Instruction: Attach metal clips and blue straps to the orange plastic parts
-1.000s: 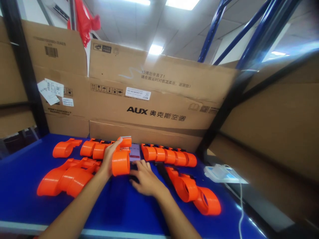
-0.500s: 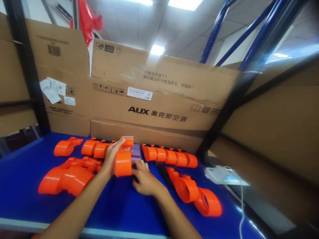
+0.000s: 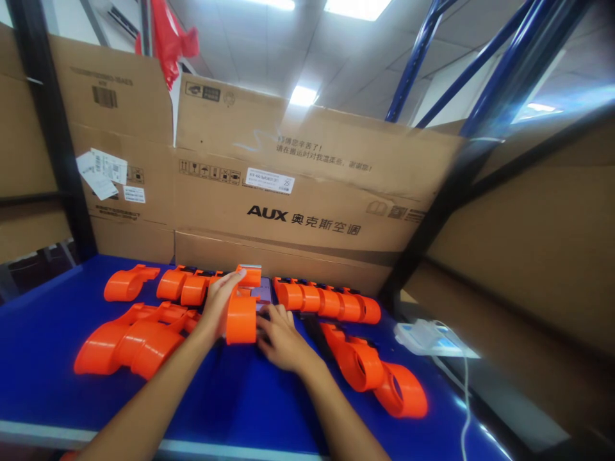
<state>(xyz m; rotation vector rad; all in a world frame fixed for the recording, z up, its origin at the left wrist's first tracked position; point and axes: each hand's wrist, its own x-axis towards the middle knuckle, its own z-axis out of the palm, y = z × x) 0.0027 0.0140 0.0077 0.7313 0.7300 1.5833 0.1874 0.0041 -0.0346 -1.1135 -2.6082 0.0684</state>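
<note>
Two hands, left hand (image 3: 218, 306) and right hand (image 3: 281, 333), show. One orange tape dispenser (image 3: 241, 314) is held; orange dispensers lie in four clusters on one blue tabletop (image 3: 230, 397).

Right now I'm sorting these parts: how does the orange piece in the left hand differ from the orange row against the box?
The held orange piece is single and gripped by the left hand; the orange row is several pieces lined up, untouched. The piece points toward the camera; the row runs sideways. Both are bright orange with rounded ends.
</note>
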